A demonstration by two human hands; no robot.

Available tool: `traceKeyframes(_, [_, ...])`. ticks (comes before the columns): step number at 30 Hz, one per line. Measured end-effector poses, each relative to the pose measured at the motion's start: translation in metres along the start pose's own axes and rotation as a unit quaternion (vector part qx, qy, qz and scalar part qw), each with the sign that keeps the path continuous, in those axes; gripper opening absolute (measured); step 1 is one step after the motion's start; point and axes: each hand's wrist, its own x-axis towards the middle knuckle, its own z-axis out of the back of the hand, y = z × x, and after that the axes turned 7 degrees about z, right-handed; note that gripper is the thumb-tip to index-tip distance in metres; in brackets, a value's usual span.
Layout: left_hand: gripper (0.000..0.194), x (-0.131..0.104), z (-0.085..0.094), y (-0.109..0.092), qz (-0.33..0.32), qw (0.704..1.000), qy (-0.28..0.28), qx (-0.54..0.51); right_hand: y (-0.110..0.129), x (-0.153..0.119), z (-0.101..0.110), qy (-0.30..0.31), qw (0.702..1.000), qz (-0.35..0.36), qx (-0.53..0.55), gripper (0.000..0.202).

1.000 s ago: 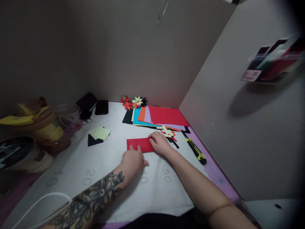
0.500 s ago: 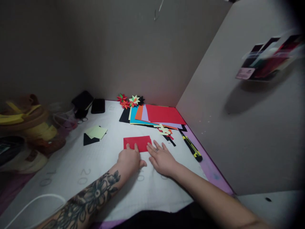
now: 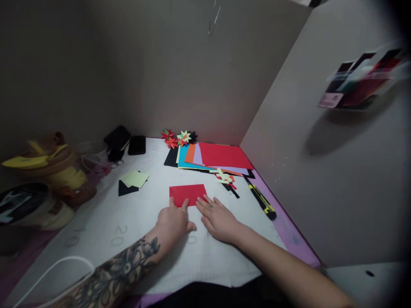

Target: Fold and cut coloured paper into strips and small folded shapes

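A left hand rested two extended fingers on the near edge of a piece of red paper, its thumb held out to the right and nothing clasped, while a right hand, also gripping nothing, laid its spread fingers on the paper's near right corner. The piece lay flat on a white cloth in the middle of the work area, a neat rectangle that appeared to be at an early stage of shaping; whether it had been folded over could not be told. Near its far right side sat cut paper scraps, a sign that some trimming was already done, with a yellow-and-black utility knife lying farther right, untouched. To the left, pale green squares overlapped a black piece, apparently cut but unworked. Beyond, colored sheets lay fanned in a stack, red on top, and seemed to be stock not yet used. At the far edge, against the wall, clustered folded paper stars looked complete, leaving the red piece as the only one in hand.
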Motion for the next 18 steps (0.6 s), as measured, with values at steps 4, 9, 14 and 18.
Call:
traceKeyframes(4, [0.085, -0.016, -0.005, 0.025, 0.030, 1.000, 0.004, 0.010, -0.003, -0.002, 0.000, -0.012, 1.000, -0.001, 0.018, 0.053])
traceKeyframes(9, [0.052, -0.015, 0.008, 0.049, -0.022, 1.000, -0.004, 0.002, -0.021, 0.007, 0.012, -0.075, 0.994, 0.020, 0.082, 0.039])
traceKeyframes(14, [0.026, 0.033, 0.014, 0.061, -0.025, 0.988, -0.124, -0.092, -0.053, 0.035, 0.024, -0.197, 0.973, -0.070, 0.102, 0.025])
traceKeyframes(18, [0.032, 0.055, -0.002, 0.063, -0.058, 0.975, -0.135, -0.165, -0.065, 0.053, 0.022, -0.154, 0.979, -0.085, 0.104, 0.020])
